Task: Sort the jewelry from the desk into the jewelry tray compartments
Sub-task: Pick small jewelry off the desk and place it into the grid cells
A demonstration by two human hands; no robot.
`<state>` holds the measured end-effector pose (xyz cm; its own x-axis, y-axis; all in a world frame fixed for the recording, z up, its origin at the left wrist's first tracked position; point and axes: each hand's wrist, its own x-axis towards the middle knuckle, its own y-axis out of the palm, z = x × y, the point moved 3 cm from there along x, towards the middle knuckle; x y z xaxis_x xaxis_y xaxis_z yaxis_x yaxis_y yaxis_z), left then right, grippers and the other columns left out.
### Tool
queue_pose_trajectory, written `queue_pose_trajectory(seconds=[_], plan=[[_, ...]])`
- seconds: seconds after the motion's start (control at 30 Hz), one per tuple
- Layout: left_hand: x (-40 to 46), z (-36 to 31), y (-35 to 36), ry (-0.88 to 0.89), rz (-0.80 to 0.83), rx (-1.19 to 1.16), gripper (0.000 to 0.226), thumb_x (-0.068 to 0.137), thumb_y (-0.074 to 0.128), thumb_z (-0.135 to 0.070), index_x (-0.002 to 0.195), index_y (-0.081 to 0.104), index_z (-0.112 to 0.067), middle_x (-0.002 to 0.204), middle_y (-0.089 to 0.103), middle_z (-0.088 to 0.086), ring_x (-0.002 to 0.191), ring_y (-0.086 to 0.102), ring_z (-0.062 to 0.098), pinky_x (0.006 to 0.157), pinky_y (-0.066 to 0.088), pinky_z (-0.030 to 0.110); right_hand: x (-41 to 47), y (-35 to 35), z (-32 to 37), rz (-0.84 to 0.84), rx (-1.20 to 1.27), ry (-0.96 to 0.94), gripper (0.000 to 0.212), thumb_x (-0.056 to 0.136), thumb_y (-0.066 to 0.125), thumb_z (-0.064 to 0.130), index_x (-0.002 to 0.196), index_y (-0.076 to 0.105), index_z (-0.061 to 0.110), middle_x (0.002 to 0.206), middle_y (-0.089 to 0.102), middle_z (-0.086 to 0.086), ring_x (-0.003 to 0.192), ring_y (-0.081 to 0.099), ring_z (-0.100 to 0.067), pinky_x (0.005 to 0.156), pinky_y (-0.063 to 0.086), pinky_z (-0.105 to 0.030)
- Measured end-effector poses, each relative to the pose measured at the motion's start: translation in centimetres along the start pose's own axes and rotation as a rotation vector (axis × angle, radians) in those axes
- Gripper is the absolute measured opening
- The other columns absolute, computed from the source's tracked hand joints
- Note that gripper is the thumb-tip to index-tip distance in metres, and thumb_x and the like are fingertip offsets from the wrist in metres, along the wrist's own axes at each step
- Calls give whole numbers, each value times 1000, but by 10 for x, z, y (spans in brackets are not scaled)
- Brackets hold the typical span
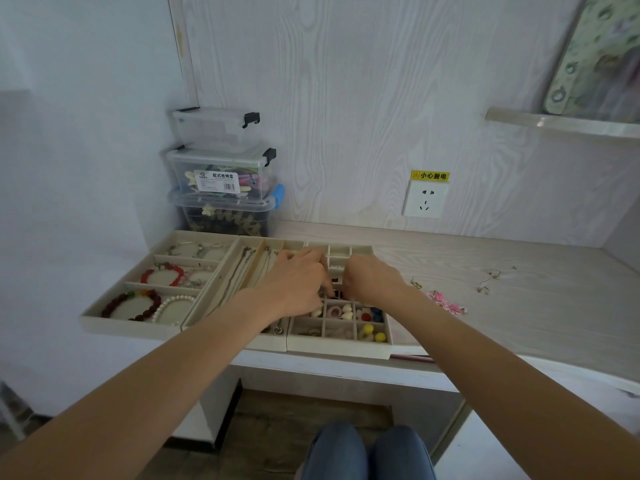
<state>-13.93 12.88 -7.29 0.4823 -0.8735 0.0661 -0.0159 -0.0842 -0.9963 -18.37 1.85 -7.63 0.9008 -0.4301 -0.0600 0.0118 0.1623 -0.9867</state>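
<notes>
**Sorting well advanced, few pieces left**

Filling continues at the tray [235, 341], frame centre: bracelets [162, 275] left, chains [239, 271] middle, small pieces in the right grid. Both the left hand [298, 285] and right hand [374, 280] curl fingers into one grid cell; what they hold cannot be told. Outstanding at right on the desk [519, 306]: pink piece [446, 303] and earrings [488, 280].

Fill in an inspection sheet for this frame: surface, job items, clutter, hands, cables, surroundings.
Surface: pale wood-grain desk.
Job's things: three beige jewelry trays side by side, holding bracelets, chains, earrings; pink flower piece and small earrings lie loose on the desk.
Clutter: stacked clear storage boxes in the corner.
Hands: left hand and right hand over the small-compartment tray, fingertips hidden.
Cables: nothing seen.
Surroundings: wall socket, shelf.
</notes>
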Motion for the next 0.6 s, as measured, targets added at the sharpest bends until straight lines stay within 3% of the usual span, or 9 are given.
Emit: queue_pose_trajectory(seconds=[0.1,0.27,0.4,0.6], plan=[[-1,1,0,-3,8,-1,38,85,57,-15,116,64,-34,123,44,-5,121,35,12,104,24,38,0,0,1,-4,3,2,32,87,55,7,61,38,15,67,42,0,72,50,-22,66,44,-32],[-1,0,0,2,-13,-3,37,84,58,-13,114,65,-32,122,45,-5,120,36,12,103,25,37,2,-1,-2,13,42,-1,3,86,59,10,85,59,7,84,58,-5,79,57,-23,69,47,-31],[1,2,-3,-15,-65,-46,36,84,59,-10,113,66,-30,122,46,-6,119,38,12,101,27,35,5,-9,-12,-17,140,24,16,85,65,14,99,68,8,99,67,-6,90,64,-22,82,54,-37],[3,3,0,-41,-43,-55,46,83,56,-6,121,61,-32,128,44,-5,122,36,12,103,25,37,4,-8,-16,-66,119,33,15,84,66,15,98,70,12,100,66,-6,91,63,-24,79,53,-36]])
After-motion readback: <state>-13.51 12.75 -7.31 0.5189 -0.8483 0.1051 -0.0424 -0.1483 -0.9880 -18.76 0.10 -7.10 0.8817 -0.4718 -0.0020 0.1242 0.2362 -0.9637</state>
